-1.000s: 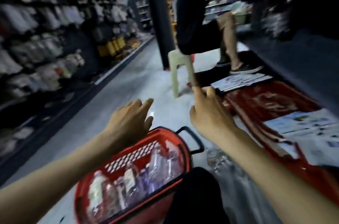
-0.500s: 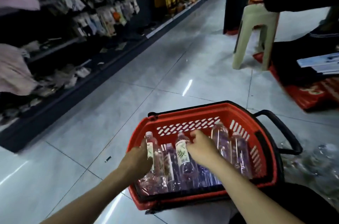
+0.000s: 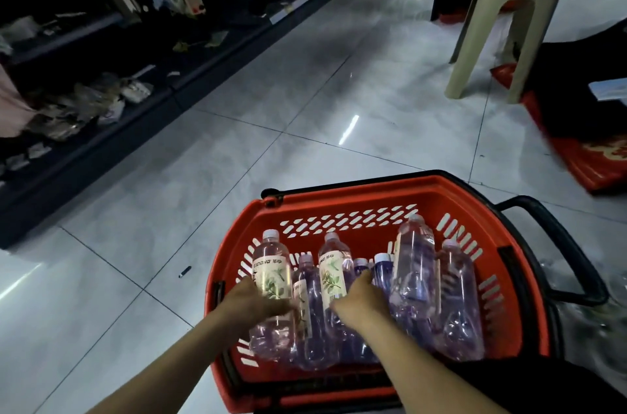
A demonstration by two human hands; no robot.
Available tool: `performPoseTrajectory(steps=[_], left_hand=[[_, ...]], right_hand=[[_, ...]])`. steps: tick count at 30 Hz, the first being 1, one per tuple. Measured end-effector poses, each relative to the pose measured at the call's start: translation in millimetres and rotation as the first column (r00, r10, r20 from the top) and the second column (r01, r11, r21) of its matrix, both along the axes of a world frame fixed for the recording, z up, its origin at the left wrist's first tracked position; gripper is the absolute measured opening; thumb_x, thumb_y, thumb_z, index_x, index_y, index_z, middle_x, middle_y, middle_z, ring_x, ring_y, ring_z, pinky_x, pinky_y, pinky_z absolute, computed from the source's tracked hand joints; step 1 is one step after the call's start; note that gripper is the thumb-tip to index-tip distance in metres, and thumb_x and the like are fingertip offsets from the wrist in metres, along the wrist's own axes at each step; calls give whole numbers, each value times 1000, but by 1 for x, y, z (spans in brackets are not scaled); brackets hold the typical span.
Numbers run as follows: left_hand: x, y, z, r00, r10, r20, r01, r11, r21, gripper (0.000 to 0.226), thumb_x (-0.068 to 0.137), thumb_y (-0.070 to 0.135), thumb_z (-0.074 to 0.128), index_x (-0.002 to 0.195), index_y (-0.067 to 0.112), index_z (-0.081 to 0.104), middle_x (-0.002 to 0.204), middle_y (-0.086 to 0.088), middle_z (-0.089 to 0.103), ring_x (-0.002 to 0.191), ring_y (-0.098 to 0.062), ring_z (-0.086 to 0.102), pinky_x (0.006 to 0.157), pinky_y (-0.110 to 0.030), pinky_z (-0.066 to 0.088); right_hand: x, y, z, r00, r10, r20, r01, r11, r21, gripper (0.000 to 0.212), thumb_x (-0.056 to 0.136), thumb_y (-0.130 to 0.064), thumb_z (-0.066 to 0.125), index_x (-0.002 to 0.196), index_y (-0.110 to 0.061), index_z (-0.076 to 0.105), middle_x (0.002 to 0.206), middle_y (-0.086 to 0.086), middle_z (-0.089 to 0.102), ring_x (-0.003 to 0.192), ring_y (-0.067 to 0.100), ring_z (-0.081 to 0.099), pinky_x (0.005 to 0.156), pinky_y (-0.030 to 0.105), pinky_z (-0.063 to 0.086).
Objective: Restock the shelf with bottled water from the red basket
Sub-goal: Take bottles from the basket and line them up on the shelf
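Now we look down on the red basket (image 3: pixel 356 191), which sits on the grey tiled floor (image 3: pixel 237 148) right in front of us, its black handle (image 3: pixel 559 244) swung out to the right. It carries a crowd of clear, purplish-tinted water bottles, standing or leaning close together toward the near wall. Both our arms reach into it from the lower edge.

Our left hand (image 3: pixel 251 301) is at the leftmost bottle (image 3: pixel 271 274), the one with a white cap and a leaf label. Its grip is clamped round the lower part of that label, fingers across the front. Our right hand (image 3: pixel 359 300) is at the next labelled bottle (image 3: pixel 332 272), its grip curled round the right side. The fingertips are sunk among the other bottles and blurred. A shorter bottle (image 3: pixel 307 288) stands between our two hands. Further right, the tallest bottle (image 3: pixel 415 264) leans beside another (image 3: pixel 456 294) near the basket's right wall.

Along the left of the aisle runs dark shelving (image 3: pixel 101 40) hung with small packets. A beige plastic stool (image 3: pixel 502 6) stands at the upper right, with a red mat (image 3: pixel 593 165) just beside it. A small dark object (image 3: pixel 185 272) lies on the tiles left of the basket.
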State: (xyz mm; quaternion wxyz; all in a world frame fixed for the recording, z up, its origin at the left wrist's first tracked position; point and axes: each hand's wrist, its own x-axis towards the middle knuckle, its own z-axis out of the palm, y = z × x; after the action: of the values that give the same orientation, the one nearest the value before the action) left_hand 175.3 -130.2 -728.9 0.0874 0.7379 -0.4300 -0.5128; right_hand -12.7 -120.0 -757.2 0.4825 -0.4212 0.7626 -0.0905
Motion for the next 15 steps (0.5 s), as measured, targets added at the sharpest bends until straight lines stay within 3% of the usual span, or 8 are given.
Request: performPoseTrajectory(steps=[3, 5, 7, 9, 12, 15], left_hand=[[-10, 2, -6, 1000, -4, -9, 4, 1000, -31, 36, 72, 15, 84, 97, 8, 61, 87, -14, 74, 76, -27, 74, 72, -42, 62], [-14, 2, -8, 1000, 4, -10, -4, 999, -33, 37, 71, 15, 85, 98, 9, 59, 87, -12, 74, 75, -25, 74, 67, -37, 62], [-12, 2, -9, 999, 11, -30, -12, 1000, -25, 42, 69, 14, 86, 101, 10, 59, 89, -11, 74, 76, -24, 74, 67, -35, 62], [-10, 5, -6, 996, 26, -82, -26, 1000, 6, 41, 70, 9, 84, 103, 7, 61, 91, -13, 74, 78, -25, 74, 65, -34, 61], [-6, 12, 3, 980, 63, -190, -52, 997, 64, 43, 72, 4, 82, 109, 2, 60, 94, -18, 74, 83, -32, 74, 65, -38, 59], [1, 17, 12, 953, 101, -285, -78, 993, 92, 47, 75, 3, 79, 116, -1, 57, 99, -23, 73, 90, -40, 72, 74, -48, 59]], right_hand=[[-2, 3, -7, 999, 30, 18, -30, 999, 25, 94, 85, -25, 75, 152, -11, 11, 125, 11, 60, 86, 18, 63, 51, 17, 43], [4, 3, -10, 997, 52, -64, -52, 999, 2, 85, 79, -33, 80, 142, -11, 28, 120, 10, 61, 92, 21, 65, 61, 21, 47], [9, 1, -9, 994, 59, -91, -58, 998, 18, 65, 78, -33, 81, 128, -9, 47, 105, 5, 65, 77, 15, 63, 64, 21, 53], [7, -2, -7, 998, 33, 51, -38, 994, 101, 49, 78, -32, 80, 115, -11, 57, 94, 1, 66, 68, 10, 61, 61, 21, 54], [-5, -2, 5, 921, -105, 375, -1, 963, 270, 33, 79, -28, 79, 99, -13, 58, 98, 3, 64, 84, 17, 63, 59, 27, 50], [-15, 9, 18, 867, -126, 482, -66, 930, 362, 42, 76, -26, 81, 107, -11, 59, 109, 11, 65, 99, 27, 65, 83, 39, 57]])
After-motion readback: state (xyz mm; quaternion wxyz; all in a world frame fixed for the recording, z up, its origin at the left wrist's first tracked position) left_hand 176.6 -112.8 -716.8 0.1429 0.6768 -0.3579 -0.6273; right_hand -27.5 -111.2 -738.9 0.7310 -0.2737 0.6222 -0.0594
